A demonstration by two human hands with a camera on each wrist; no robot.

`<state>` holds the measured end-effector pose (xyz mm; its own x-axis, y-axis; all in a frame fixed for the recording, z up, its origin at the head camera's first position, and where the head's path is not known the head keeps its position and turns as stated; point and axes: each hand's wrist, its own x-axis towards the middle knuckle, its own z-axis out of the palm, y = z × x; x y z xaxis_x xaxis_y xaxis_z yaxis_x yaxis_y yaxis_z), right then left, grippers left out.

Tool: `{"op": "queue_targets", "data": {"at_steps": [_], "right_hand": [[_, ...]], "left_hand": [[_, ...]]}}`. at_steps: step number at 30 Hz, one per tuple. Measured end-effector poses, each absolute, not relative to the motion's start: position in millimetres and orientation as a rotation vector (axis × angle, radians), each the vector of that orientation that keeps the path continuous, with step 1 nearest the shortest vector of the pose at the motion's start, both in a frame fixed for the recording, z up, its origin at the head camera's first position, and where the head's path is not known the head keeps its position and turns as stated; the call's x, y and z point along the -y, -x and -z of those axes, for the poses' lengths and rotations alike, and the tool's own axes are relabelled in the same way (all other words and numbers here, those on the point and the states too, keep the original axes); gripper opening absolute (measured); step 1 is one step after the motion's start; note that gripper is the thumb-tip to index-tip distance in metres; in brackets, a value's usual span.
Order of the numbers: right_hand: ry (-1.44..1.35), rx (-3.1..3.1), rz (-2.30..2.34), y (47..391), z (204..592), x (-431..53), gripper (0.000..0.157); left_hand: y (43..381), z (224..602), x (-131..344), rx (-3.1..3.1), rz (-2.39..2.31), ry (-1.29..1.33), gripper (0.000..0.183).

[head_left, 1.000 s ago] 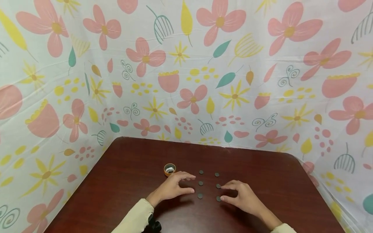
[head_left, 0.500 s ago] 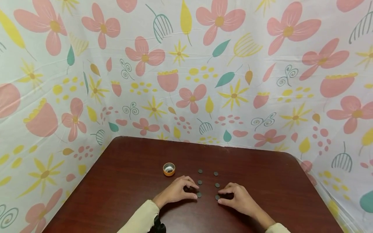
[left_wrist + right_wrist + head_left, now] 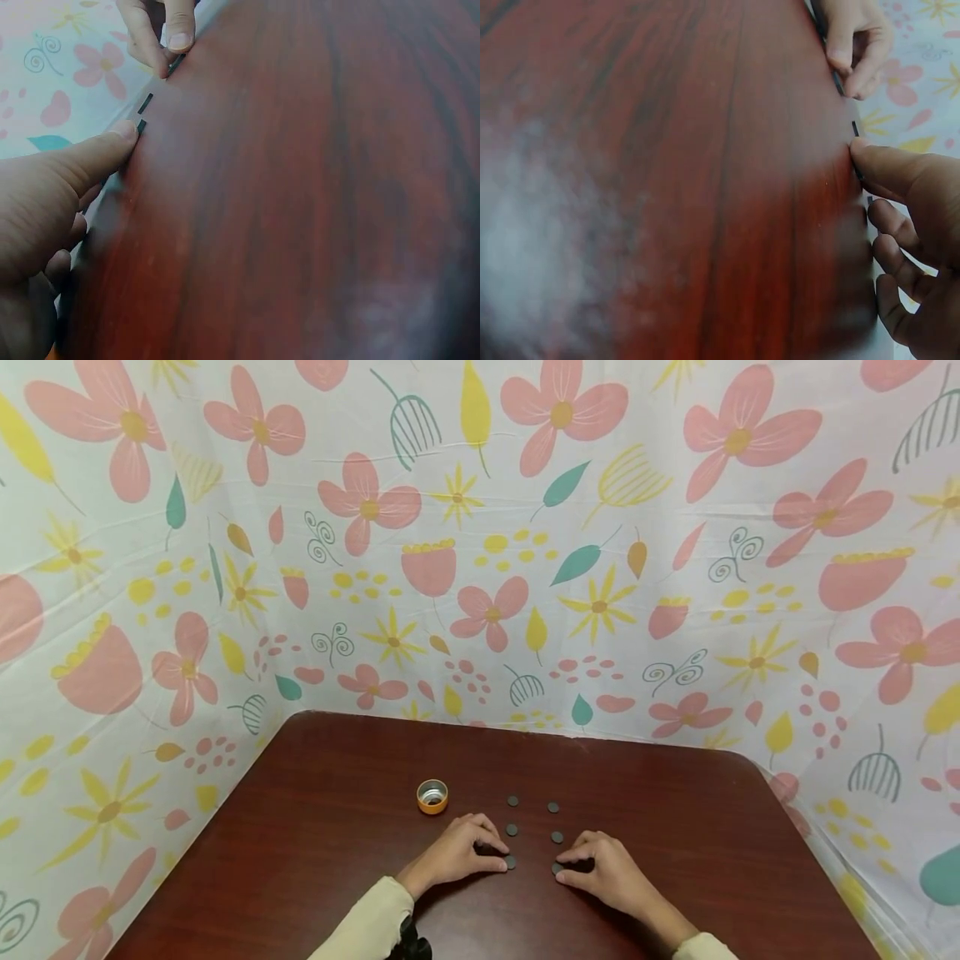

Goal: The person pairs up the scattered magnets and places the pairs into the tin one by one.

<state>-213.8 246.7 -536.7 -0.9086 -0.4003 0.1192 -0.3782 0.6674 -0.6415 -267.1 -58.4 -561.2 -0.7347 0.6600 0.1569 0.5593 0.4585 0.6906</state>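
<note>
Small flat dark discs lie in two columns on the dark red table. With thumb and index finger, my left hand (image 3: 453,852) pinches the near disc of the left column (image 3: 511,862) at its edge. Opposite it, my right hand (image 3: 603,870) holds the near disc of the right column (image 3: 557,868) between thumb and index fingertips. Farther back in each column lie a middle left disc (image 3: 512,830), a middle right disc (image 3: 557,837), a far left disc (image 3: 513,801) and a far right disc (image 3: 552,807). The left wrist view shows the left thumb (image 3: 112,150) against a disc's edge.
A small round tin (image 3: 432,808) with an orange outside and silvery inside stands beyond my left hand. The brown wooden table (image 3: 337,760) meets a flower-printed cloth (image 3: 480,610) at its back and sides. A black strap item (image 3: 411,941) sits by my left sleeve.
My left hand has come away from beside the tin toward the near left disc, and its fingers have closed in. The right hand's index finger has drawn back from the middle disc to the near one.
</note>
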Motion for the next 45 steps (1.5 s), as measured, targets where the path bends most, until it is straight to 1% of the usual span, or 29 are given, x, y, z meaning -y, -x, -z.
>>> {"op": "queue_targets", "data": {"at_steps": [7, 18, 32, 45], "right_hand": [[0.667, -2.855, 1.063, 212.9, 535.4, -244.4, 0.024], [0.708, -2.863, 1.062, 215.9, 537.8, -244.9, 0.023], [0.785, -2.847, 1.073, 219.4, 540.1, -234.9, 0.022], [0.775, -2.848, 1.049, 219.3, 537.8, -227.7, 0.020]], "left_hand": [[266.5, 560.0, 56.7, -2.571, -1.140, -1.106, 0.020], [267.1, 554.8, 50.2, -2.564, -1.087, -1.100, 0.017], [267.8, 552.7, 33.3, -2.527, -1.056, -1.186, 0.018], [272.6, 556.0, 19.6, -2.555, -1.023, -1.244, 0.018]]}}
